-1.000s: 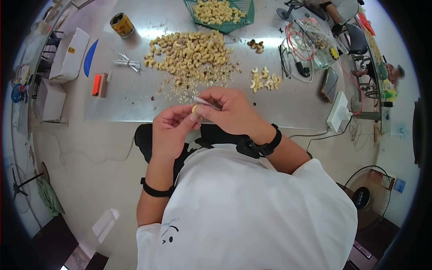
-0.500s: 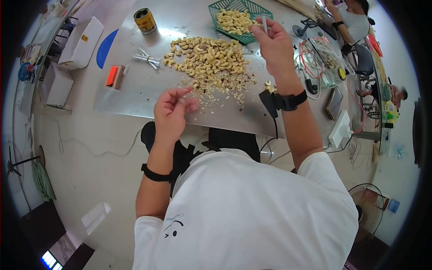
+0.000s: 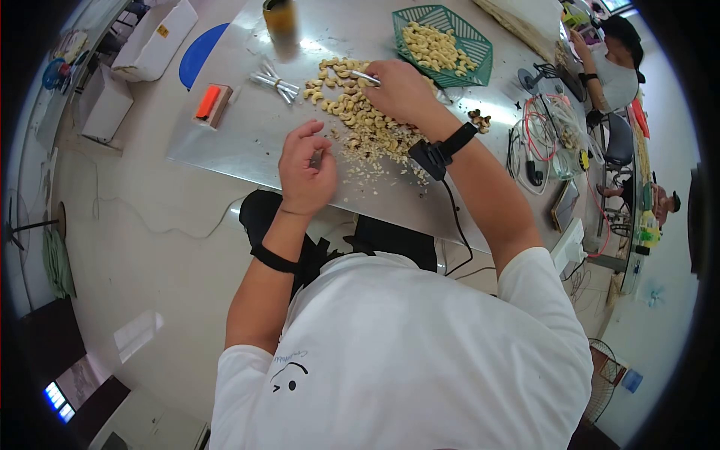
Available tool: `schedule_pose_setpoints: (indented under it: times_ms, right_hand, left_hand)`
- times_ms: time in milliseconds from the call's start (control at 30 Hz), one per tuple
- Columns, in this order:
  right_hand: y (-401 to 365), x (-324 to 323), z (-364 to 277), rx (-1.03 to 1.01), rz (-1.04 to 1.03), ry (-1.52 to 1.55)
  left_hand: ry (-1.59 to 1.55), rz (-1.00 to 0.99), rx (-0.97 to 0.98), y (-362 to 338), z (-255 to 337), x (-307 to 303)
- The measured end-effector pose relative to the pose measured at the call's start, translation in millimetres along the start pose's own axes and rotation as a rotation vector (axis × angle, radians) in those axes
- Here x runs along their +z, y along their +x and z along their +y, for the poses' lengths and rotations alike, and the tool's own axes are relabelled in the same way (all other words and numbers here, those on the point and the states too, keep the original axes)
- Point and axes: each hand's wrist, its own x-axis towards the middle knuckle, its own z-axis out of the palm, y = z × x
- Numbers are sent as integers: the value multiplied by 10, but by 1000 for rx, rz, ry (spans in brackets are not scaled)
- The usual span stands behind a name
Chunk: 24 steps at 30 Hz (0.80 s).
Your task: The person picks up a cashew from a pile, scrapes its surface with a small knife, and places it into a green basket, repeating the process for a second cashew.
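Observation:
My right hand (image 3: pixel 401 94) rests on a heap of cashew nuts (image 3: pixel 346 109) on the metal table (image 3: pixel 240 142), pinching a thin metal tool (image 3: pixel 364 76) that points left. My left hand (image 3: pixel 307 169) hovers near the table's front edge above shell scraps (image 3: pixel 367 161), fingers loosely curled, nothing visible in them. A green basket (image 3: pixel 480 66) with peeled cashews stands just behind the right hand.
A can (image 3: pixel 279 19), a bundle of metal tools (image 3: pixel 274 81), an orange block (image 3: pixel 208 103) and a white box (image 3: pixel 154 41) lie left of the heap. Cables (image 3: pixel 536 142), a phone (image 3: pixel 564 204) and another person (image 3: pixel 619 60) are at the right.
My right hand came down from above the basket onto the cashew heap with the tool. My left hand, which held a nut a second ago, now shows none and has moved forward over the scraps.

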Motion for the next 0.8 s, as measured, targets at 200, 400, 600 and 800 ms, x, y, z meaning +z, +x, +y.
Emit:
schedule_pose_setpoints:
  times_ms: [200, 400, 600, 800]
  right_hand:
    - [78, 100, -72, 13, 38, -126]
    - [172, 90, -135, 36, -15, -221]
    - [204, 103, -168, -52, -9, -221]
    - [180, 19, -250, -23, -53, -173]
  left_hand:
    - [22, 13, 36, 17, 29, -16]
    - [25, 16, 79, 20, 25, -3]
    - [-2, 1, 43, 9, 33, -13]
    - [-15, -3, 41, 16, 24, 4]
